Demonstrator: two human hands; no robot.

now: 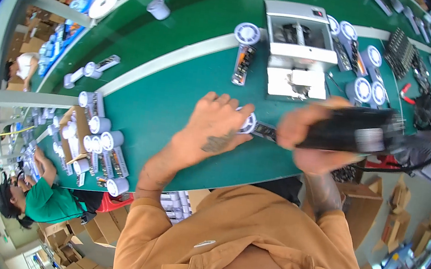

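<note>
The left hand point(216, 129) is lying flat, fingers spread, pinning a round white part point(249, 122) with a dark strip against the green surface point(177, 97). The right hand point(309, 140) is gripping a black power driver point(356, 131) tight, its nose pointing at that part, just beside the left fingertips. This looks like the fastening step: the tip is being lined up, and what follows calls for a steady hold and a square press. Farther off, a grey box-shaped machine point(296, 47) is standing on the surface, with more white round parts point(363, 89) lying beside it.
</note>
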